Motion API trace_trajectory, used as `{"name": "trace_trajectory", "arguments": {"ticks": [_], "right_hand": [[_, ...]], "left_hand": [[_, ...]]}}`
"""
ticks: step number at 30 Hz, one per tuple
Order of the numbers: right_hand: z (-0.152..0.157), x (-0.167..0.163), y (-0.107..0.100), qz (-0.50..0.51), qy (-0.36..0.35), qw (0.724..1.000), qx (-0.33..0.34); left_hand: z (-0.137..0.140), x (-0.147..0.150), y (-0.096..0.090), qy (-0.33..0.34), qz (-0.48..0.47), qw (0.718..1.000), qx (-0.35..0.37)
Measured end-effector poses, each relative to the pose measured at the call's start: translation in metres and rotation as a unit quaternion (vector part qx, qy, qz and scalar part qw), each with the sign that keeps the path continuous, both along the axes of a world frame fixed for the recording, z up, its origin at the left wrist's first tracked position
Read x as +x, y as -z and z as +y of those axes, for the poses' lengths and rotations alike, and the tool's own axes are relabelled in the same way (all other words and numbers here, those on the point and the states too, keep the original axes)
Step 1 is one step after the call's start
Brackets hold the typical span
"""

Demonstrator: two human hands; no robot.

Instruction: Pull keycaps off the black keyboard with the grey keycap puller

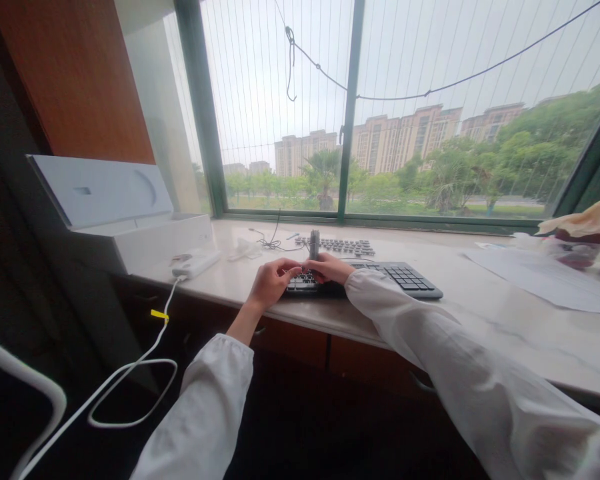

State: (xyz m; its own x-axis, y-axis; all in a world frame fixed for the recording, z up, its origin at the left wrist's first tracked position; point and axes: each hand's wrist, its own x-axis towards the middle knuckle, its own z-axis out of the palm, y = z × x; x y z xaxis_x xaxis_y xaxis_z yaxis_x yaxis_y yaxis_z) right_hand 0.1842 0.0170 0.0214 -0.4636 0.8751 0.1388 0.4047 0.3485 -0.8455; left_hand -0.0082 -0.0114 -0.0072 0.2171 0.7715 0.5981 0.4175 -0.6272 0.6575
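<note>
A black keyboard (414, 280) lies near the front edge of the counter, with its number pad uncovered on the right. On its left part, lighter spots between dark frames show where keycaps are off. My right hand (333, 268) rests over the keyboard's middle, closed around a dark grey upright tool (314, 244) with a ridged top; its exact kind is unclear. My left hand (275, 280) is over the keyboard's left end, thumb and fingertips pinched together beside the tool. Whatever is between them is too small to tell. Loose keycaps (337, 245) lie in rows just behind the keyboard.
An open white box (165, 241) stands at the left, beside a white power strip (196, 264) whose cord (147, 357) hangs off the edge. A thin black cable (273, 241) lies behind my left hand. Papers (545, 277) cover the counter's right side, under a window.
</note>
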Motion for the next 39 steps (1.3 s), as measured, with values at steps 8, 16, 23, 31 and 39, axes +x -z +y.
{"name": "trace_trajectory", "arguments": {"ticks": [8,16,23,31,39], "right_hand": [[0.002,0.001,0.001,0.011,-0.01,1.0,-0.001],[-0.007,0.0,-0.006,0.042,-0.053,0.998,-0.015],[-0.011,0.004,-0.008,0.029,-0.108,0.994,-0.019],[-0.018,0.007,-0.013,0.053,-0.142,0.986,-0.077],[-0.028,0.004,-0.016,0.061,-0.147,0.986,-0.051]], "left_hand": [[0.0,-0.001,-0.001,0.025,0.01,0.999,-0.022],[-0.002,-0.007,-0.004,0.093,-0.059,0.992,-0.056],[-0.01,-0.009,-0.011,0.153,-0.048,0.984,-0.08],[-0.017,-0.01,-0.015,0.171,-0.051,0.981,-0.081],[-0.015,-0.012,-0.011,0.197,-0.072,0.974,-0.088]]}}
